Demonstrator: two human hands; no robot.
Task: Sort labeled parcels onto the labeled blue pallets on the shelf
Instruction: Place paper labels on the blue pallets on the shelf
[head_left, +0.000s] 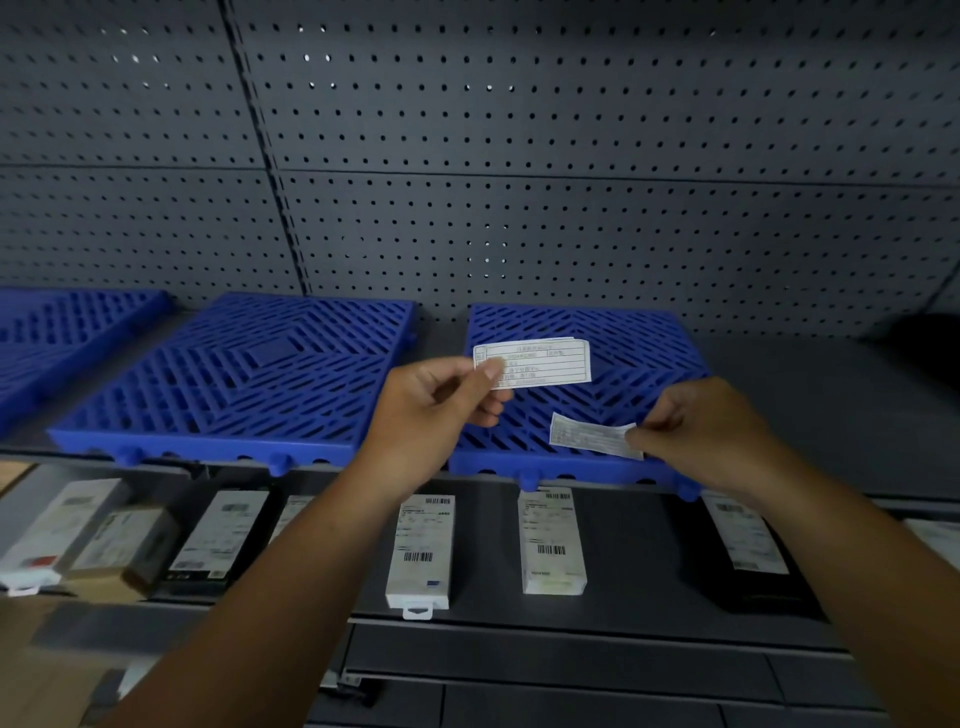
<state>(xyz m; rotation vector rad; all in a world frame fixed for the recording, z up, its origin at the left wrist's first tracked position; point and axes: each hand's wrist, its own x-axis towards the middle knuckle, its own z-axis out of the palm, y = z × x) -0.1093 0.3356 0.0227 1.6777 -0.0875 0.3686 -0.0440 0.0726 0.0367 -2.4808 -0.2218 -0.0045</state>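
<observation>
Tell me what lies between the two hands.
In the head view, only the slatted blue pallet shows between the left hand and the right hand.

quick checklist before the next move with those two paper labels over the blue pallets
1. Left hand has a grip on the larger white ruled paper label: ok, pinched at its left end.
2. Right hand has a grip on the smaller white paper slip: ok, pinched at its right end.
3. Label text readable: cannot tell, print too blurred.
4. Right blue slatted plastic pallet free to take a label: ok, nothing lying on it.
5. Middle blue slatted plastic pallet free: ok, nothing lying on it.
6. Parcels within reach: ok, white labelled boxes lie on the grey shelf below.
</observation>
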